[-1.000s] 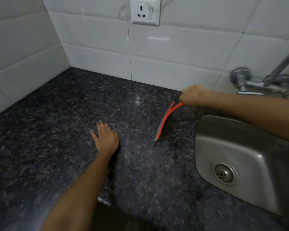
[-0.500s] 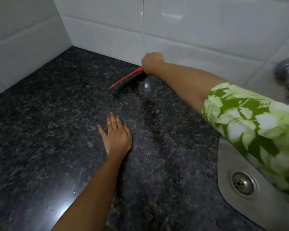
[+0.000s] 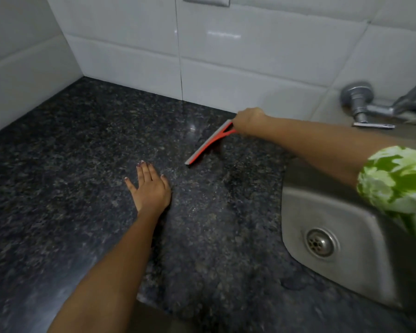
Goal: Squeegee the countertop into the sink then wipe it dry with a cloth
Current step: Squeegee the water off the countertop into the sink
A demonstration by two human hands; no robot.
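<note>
Your right hand grips the orange-and-grey plastic squeegee, blade angled on the speckled dark granite countertop. The stainless steel sink lies to its right. Your left hand rests flat, fingers straight.

Squeegee handle hidden inside right hand; socket cropped at top edge.

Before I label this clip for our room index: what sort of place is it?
Most likely a home kitchen. A dark speckled stone countertop runs into a steel sink with a drain, a metal tap is mounted on the white tiled wall, and the right hand holds a squeegee.
</note>
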